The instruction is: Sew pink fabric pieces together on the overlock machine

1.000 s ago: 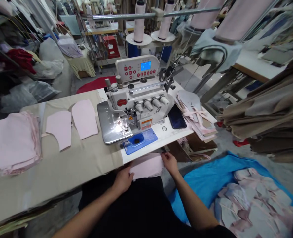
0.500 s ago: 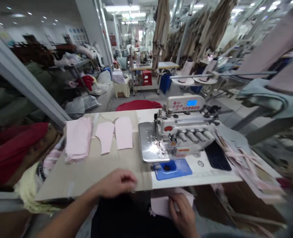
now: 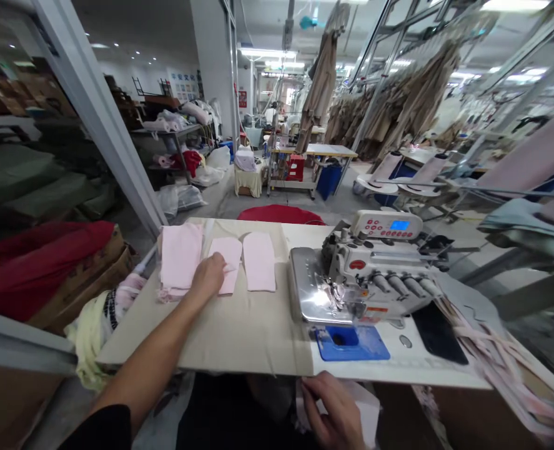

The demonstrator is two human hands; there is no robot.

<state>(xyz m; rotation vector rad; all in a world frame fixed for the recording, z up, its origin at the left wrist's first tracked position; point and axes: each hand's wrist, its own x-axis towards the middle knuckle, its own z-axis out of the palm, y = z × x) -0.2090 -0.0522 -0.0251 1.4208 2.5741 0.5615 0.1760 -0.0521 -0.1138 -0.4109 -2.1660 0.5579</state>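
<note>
My left hand (image 3: 208,275) reaches out over the beige table cover (image 3: 239,331) and rests on a small pink cut fabric piece (image 3: 230,262). A second pink piece (image 3: 259,260) lies just to its right, and a stack of pink pieces (image 3: 179,258) lies to its left. My right hand (image 3: 329,411) stays low at the table's near edge, fingers curled on a pale pink fabric piece (image 3: 368,412) in my lap. The white overlock sewing machine (image 3: 375,275) stands at the right of the table with its needle area lit.
A blue plate (image 3: 351,342) and a dark phone (image 3: 438,331) lie in front of the machine. Bundled fabric pieces (image 3: 501,356) hang off the table's right end. Red cloth on cardboard boxes (image 3: 42,262) sits left. Thread cones (image 3: 386,169) stand behind.
My head has lifted and turned left. My left hand left the lap and stretched forward onto the pink piece on the table. My right hand remained at the lap with its fabric.
</note>
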